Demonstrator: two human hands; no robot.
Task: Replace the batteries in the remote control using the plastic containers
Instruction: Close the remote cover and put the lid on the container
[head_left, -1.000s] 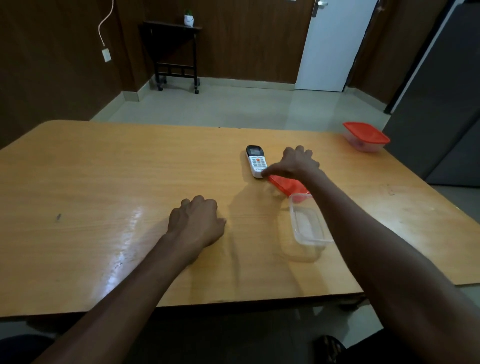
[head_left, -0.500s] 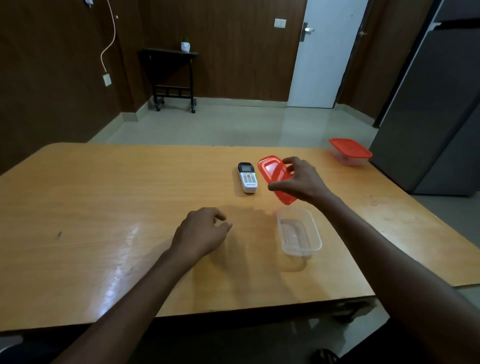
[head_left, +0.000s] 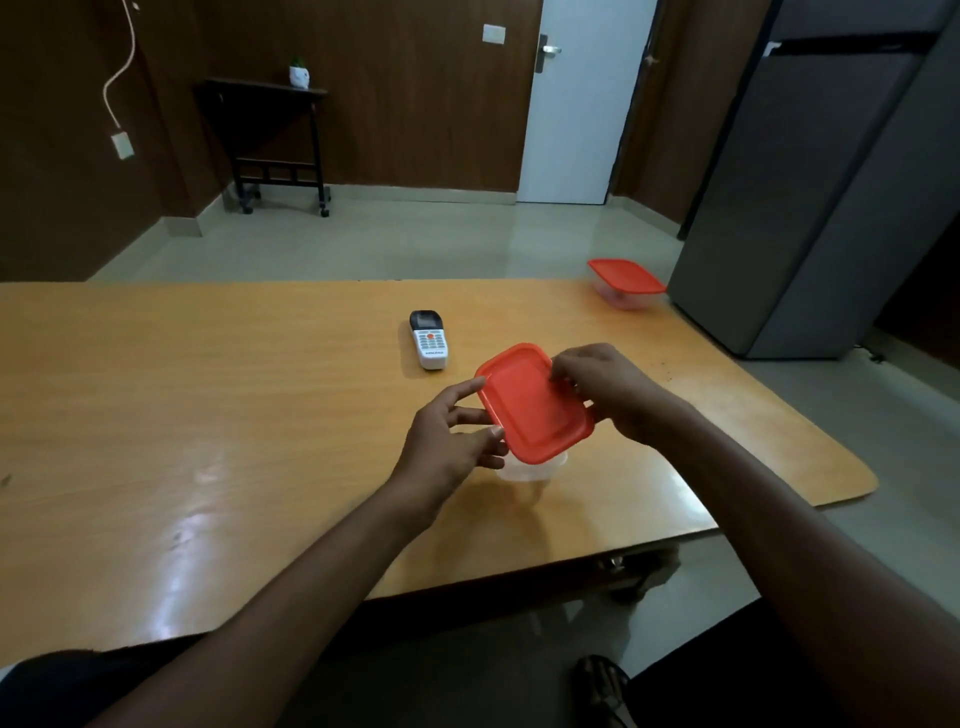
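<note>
Head view. The red lid, which half a second ago was held tilted in the right hand alone above the open clear container, now lies nearly flat over that container at centre frame, hiding all but its near rim. The right hand pinches the lid's right edge. The left hand, earlier loosely curled on the table, has come up, fingers spread apart, touching the lid's left edge. This suggests the container is being closed. The remote control lies untouched, just above and left of the lid, keypad up, its long axis running up the frame, its dark display end toward the far edge. A second lidded container sits at upper right.
</note>
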